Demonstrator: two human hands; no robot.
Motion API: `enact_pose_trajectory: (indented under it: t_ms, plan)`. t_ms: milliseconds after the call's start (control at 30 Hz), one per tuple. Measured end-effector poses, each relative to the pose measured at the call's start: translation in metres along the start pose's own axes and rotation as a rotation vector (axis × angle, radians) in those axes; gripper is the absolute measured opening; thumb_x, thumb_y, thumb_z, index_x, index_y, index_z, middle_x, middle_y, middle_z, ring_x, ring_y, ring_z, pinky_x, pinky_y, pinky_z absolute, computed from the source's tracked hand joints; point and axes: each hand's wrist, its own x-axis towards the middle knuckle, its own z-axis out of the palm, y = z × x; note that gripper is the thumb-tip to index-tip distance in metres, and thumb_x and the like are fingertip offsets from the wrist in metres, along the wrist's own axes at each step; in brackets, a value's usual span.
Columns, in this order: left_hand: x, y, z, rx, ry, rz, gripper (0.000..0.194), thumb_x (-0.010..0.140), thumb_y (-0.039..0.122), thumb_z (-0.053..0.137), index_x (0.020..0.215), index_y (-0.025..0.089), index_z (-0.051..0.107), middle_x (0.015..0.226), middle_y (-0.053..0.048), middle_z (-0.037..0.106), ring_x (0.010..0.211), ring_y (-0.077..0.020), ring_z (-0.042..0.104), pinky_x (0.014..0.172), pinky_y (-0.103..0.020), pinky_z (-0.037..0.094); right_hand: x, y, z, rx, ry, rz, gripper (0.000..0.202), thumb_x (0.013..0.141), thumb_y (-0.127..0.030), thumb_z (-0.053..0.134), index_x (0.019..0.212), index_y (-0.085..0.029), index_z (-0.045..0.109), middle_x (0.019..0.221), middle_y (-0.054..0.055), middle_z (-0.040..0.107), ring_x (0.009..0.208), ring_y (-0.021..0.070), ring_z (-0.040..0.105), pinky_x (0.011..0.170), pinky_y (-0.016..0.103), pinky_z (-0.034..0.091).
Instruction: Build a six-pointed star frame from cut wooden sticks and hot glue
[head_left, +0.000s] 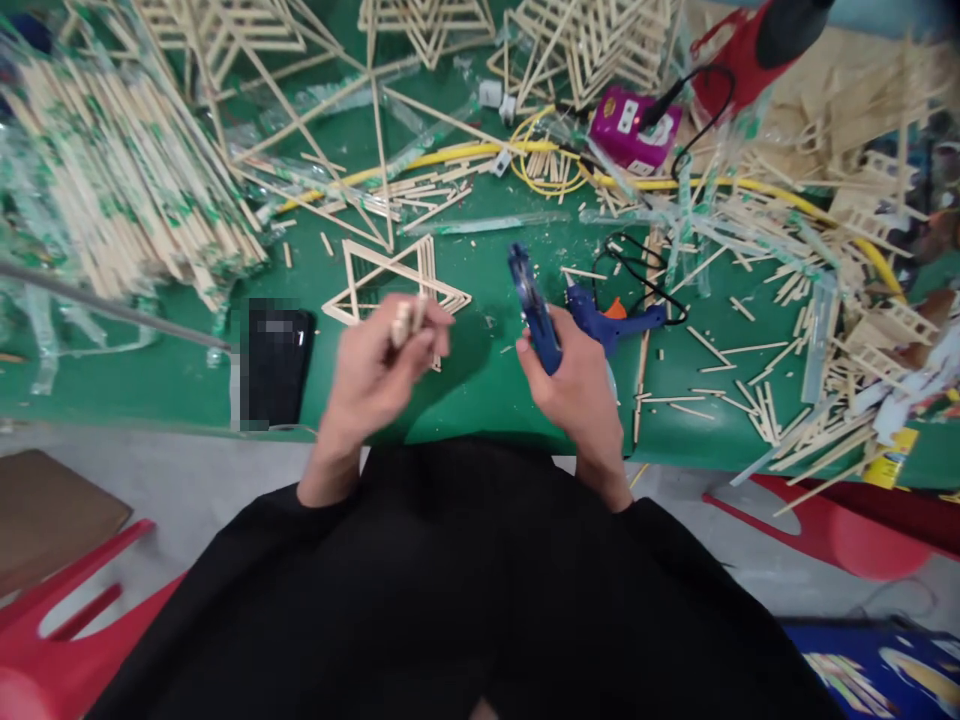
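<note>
My left hand (386, 365) is closed around a few short wooden stick pieces (407, 322), their ends poking out above the fingers. Just behind it on the green table (480, 390) lies a star-shaped frame of thin wooden sticks (360, 285), partly hidden by that hand. My right hand (574, 375) grips a blue hand cutter (534, 305), which points up and away from me; its blades are not clear. Right beside that hand rests a blue glue gun (615, 322) with an orange trigger and a black cord.
A black phone (277, 365) lies left of my left hand. Bundled sticks (135, 180) fill the back left. Larger stick stars (427, 25) stand at the back. A yellow cable (450, 155) runs to a purple power adapter (636, 128). Loose sticks (765, 410) litter the right.
</note>
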Motion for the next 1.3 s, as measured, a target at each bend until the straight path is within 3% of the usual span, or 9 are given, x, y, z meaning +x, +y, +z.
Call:
enact_pose_trajectory:
  t_ms: [133,200,333,533,633,767,933,1067,1300]
  plan:
    - [-0.001,-0.011,-0.057,0.621,0.255,-0.255,0.017,0.093,0.030,0.055,0.092,0.020,0.069,0.073,0.000,0.063,0.062,-0.0131,0.053,0.060,-0.029,0.042,0.054,-0.002,0.022,-0.358,0.001,-0.066,0.043,0.089,-0.031,0.062,0.127,-0.012,0.053,0.119,0.020,0.065,0.115,0.0390,0.064,0.099,0.060,0.051]
    - [0.003,-0.028,-0.072,0.784,0.257,-0.308,0.015,0.091,0.030,0.055,0.094,0.021,0.067,0.086,-0.003,0.065,0.085,-0.0208,0.064,0.080,-0.035,0.050,0.086,0.004,0.036,-0.459,0.019,-0.109,0.046,0.088,-0.039,0.067,0.121,-0.009,0.054,0.118,0.023,0.063,0.117,0.0432,0.062,0.099,0.065,0.048]
    - [0.006,-0.061,-0.078,0.806,0.240,-0.327,0.011,0.089,0.030,0.058,0.091,0.021,0.064,0.098,-0.008,0.061,0.102,-0.0295,0.064,0.096,-0.044,0.050,0.138,0.020,0.062,-0.555,0.054,-0.133,0.053,0.089,-0.048,0.067,0.115,-0.003,0.055,0.121,0.027,0.060,0.124,0.0444,0.057,0.105,0.063,0.040]
    - [0.005,-0.084,-0.074,0.672,0.165,-0.160,0.011,0.092,0.031,0.058,0.087,0.024,0.065,0.080,-0.005,0.057,0.084,-0.0224,0.062,0.085,-0.035,0.053,0.170,0.045,0.086,-0.504,0.223,-0.220,0.077,0.070,-0.065,0.080,0.118,-0.008,0.056,0.128,0.027,0.058,0.125,0.0420,0.054,0.106,0.062,0.041]
    - [0.002,-0.086,-0.072,0.641,0.141,-0.129,0.010,0.091,0.027,0.059,0.094,0.025,0.068,0.081,-0.004,0.061,0.079,-0.0196,0.060,0.082,-0.033,0.053,0.171,0.047,0.083,-0.494,0.181,-0.197,0.085,0.067,-0.067,0.082,0.124,-0.009,0.055,0.134,0.027,0.054,0.130,0.0441,0.049,0.110,0.065,0.037]
    - [-0.006,-0.080,-0.062,0.587,0.069,-0.212,0.013,0.092,0.029,0.060,0.100,0.024,0.068,0.091,-0.005,0.065,0.083,-0.0205,0.062,0.082,-0.033,0.051,0.154,0.030,0.061,-0.409,0.086,-0.256,0.081,0.071,-0.048,0.087,0.135,-0.016,0.049,0.141,0.023,0.048,0.136,0.0426,0.044,0.116,0.060,0.035]
    - [-0.014,-0.076,-0.049,0.588,0.043,-0.206,0.014,0.094,0.030,0.058,0.100,0.023,0.067,0.093,-0.004,0.065,0.086,-0.0197,0.062,0.081,-0.032,0.049,0.098,-0.003,0.042,-0.260,0.025,-0.456,0.022,0.102,-0.030,0.043,0.116,-0.024,0.058,0.116,0.011,0.054,0.112,0.0266,0.055,0.100,0.048,0.051]
    - [-0.014,-0.076,-0.046,0.601,0.033,-0.182,0.012,0.093,0.028,0.057,0.099,0.022,0.066,0.092,-0.006,0.065,0.087,-0.0210,0.062,0.081,-0.032,0.049,0.058,-0.018,0.060,-0.381,-0.195,-0.513,0.024,0.100,-0.021,0.037,0.094,-0.020,0.060,0.101,0.012,0.054,0.101,0.0295,0.054,0.088,0.052,0.053]
    - [-0.014,-0.073,-0.045,0.601,0.014,-0.203,0.011,0.095,0.027,0.054,0.095,0.022,0.064,0.091,-0.005,0.060,0.085,-0.0207,0.060,0.083,-0.033,0.049,0.059,-0.016,0.092,-0.499,-0.232,-0.510,0.027,0.095,-0.008,0.036,0.095,-0.014,0.062,0.102,0.016,0.057,0.108,0.0339,0.054,0.088,0.053,0.054]
